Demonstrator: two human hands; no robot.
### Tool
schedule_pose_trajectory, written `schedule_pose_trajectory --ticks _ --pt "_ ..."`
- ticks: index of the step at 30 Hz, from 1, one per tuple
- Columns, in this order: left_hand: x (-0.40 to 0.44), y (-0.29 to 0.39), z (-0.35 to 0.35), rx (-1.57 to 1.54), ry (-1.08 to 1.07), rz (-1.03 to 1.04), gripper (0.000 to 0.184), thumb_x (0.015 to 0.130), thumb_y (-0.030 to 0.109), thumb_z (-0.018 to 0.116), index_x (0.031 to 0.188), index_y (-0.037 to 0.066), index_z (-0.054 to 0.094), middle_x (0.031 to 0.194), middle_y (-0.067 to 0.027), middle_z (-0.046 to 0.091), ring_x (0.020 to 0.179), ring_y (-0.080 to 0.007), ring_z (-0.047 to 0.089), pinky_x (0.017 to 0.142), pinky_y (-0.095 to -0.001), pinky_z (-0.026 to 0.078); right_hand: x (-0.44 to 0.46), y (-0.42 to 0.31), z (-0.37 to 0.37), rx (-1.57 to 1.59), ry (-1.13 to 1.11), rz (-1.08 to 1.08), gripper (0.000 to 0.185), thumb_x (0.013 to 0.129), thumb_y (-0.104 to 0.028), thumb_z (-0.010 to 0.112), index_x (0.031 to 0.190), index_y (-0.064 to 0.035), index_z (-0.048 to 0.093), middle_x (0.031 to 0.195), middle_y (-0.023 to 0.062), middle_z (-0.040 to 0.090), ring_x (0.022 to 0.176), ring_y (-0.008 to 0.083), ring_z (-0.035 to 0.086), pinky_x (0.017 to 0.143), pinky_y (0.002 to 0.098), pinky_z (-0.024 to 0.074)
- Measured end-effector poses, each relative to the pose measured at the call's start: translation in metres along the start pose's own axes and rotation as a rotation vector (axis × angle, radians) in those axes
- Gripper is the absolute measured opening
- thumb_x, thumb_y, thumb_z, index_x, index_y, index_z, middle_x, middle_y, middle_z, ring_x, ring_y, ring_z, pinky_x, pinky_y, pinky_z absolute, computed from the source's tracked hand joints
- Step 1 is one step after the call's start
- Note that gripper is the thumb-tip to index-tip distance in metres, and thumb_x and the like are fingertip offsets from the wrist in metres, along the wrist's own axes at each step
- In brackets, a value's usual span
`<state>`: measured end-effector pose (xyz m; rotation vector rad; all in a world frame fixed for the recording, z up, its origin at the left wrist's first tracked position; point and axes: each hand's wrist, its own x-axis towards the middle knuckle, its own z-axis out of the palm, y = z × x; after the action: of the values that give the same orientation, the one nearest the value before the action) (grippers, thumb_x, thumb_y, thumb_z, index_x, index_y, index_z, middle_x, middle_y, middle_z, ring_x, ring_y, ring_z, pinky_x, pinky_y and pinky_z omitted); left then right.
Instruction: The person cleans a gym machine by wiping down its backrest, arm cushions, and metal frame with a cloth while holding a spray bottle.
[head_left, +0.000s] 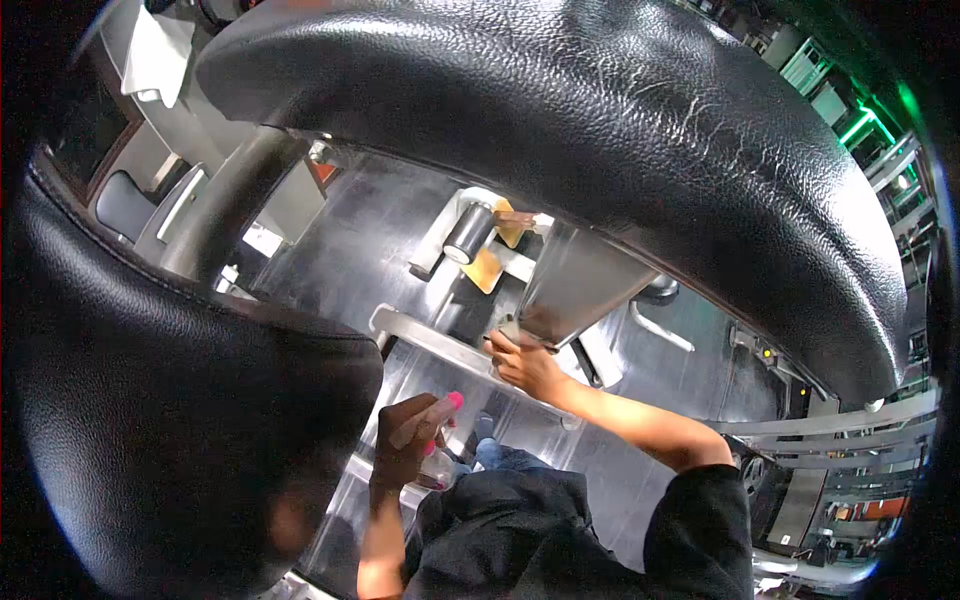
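My left hand (403,440) is wrapped around a clear spray bottle (437,468) with a pink nozzle tip (455,400). It is low in the view, beside a black padded cushion. My right hand (528,368) is closed at the lower end of a broad grey metal post (585,285) of the gym machine. A small pale greyish piece (509,328) shows at its fingers; its kind is not clear. Over the top of the view spreads a large black leather pad (560,110), creased and shiny.
Another black leather cushion (180,400) fills the left side. Below are a black foam roller (469,233), yellowish plates (484,270) and a light metal frame bar (440,342) above the dark floor (350,220). Metal rails (850,425) stand at the right.
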<state>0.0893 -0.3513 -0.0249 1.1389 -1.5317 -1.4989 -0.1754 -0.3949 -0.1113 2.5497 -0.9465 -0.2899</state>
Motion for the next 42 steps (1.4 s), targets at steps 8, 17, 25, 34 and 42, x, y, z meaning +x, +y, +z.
schedule_pose_trajectory --ticks 8,17,25,34,42 --pt "0.019 0.014 0.006 -0.047 -0.018 0.024 0.046 0.092 0.041 0.050 0.082 0.000 0.068 0.069 -0.0075 0.064 0.054 -0.0142 0.059 0.051 -0.0294 0.043 -0.057 0.014 -0.049 0.113 0.723 0.541 0.023 0.068 -0.023 0.074 0.091 -0.0272 0.074 0.124 -0.0075 0.059 0.109 0.0200 0.050 0.096 0.0362 0.0423" --pt "0.022 0.011 0.012 0.021 -0.058 0.039 0.042 0.093 0.036 0.049 0.079 0.001 0.068 0.063 -0.0061 0.061 0.052 -0.0124 0.058 0.049 -0.0277 0.041 -0.058 -0.080 0.079 0.565 0.408 0.772 0.037 0.065 -0.004 0.068 0.098 -0.0208 0.074 0.123 -0.0001 0.059 0.116 0.0284 0.049 0.097 0.0413 0.0436" --pt "0.029 0.018 0.020 -0.007 -0.078 0.088 0.038 0.095 0.032 0.050 0.082 0.000 0.069 0.068 -0.0061 0.065 0.053 -0.0116 0.058 0.048 -0.0265 0.041 -0.033 -0.011 -0.029 0.244 0.921 0.783 0.026 0.064 -0.012 0.079 0.085 -0.0269 0.074 0.111 -0.0061 0.061 0.108 0.0249 0.048 0.089 0.0394 0.0426" --pt "0.024 0.011 0.027 -0.045 -0.137 0.145 0.036 0.095 0.029 0.049 0.087 0.000 0.069 0.072 -0.0063 0.066 0.054 -0.0122 0.058 0.051 -0.0280 0.043 -0.036 -0.072 0.060 0.516 0.598 0.881 0.041 0.057 -0.002 0.072 0.093 -0.0198 0.068 0.119 -0.0003 0.057 0.114 0.0313 0.047 0.096 0.0450 0.0415" --pt "0.016 0.011 0.032 -0.114 -0.163 0.164 0.044 0.097 0.034 0.045 0.098 -0.002 0.070 0.078 -0.0086 0.069 0.056 -0.0136 0.060 0.053 -0.0291 0.047 -0.043 -0.083 0.029 0.815 0.640 0.916 0.043 0.057 0.011 0.065 0.091 -0.0148 0.071 0.118 0.0062 0.057 0.112 0.0353 0.049 0.092 0.0443 0.0454"
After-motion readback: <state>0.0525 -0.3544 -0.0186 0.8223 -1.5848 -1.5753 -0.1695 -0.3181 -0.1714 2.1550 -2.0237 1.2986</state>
